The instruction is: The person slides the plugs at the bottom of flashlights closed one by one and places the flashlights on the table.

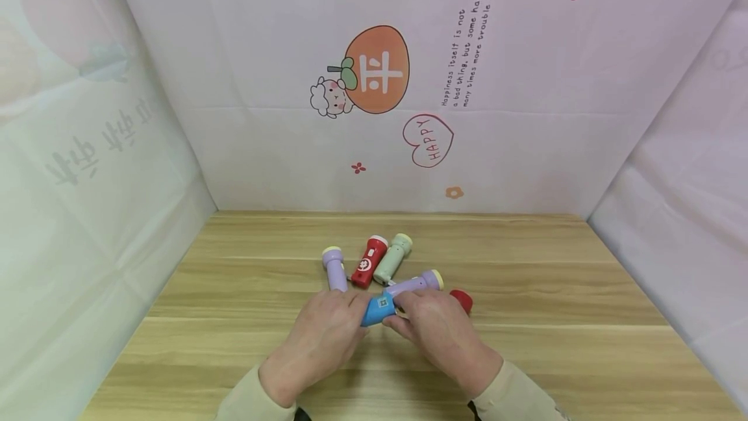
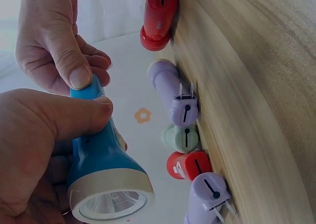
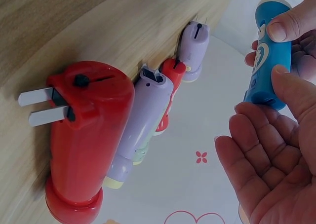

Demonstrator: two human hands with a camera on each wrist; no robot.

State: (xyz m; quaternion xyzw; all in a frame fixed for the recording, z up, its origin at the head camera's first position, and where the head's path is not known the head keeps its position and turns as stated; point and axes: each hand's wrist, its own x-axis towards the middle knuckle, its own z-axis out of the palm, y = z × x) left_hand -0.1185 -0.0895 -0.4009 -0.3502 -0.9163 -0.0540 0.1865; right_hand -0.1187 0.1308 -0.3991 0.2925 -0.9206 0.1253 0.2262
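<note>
A blue flashlight (image 1: 378, 310) with a pale lens ring is held above the table between both hands. My left hand (image 1: 329, 325) grips its body near the lens end, thumb lying along the side in the left wrist view. At the tail, my right hand (image 1: 441, 327) pinches the end with thumb and index finger, while its other fingers extend loosely below in the right wrist view. That view shows a white emblem on the blue flashlight (image 3: 269, 56). The lens (image 2: 112, 202) faces the left wrist camera.
Beyond the hands lie a purple flashlight (image 1: 336, 271), a red one (image 1: 369, 262), a green one (image 1: 394, 258) and another purple one (image 1: 411, 286). A second red flashlight (image 3: 91, 140), plug prongs out, lies by the right hand. A printed cloth (image 1: 514, 148) rises behind the wooden table (image 1: 234, 304).
</note>
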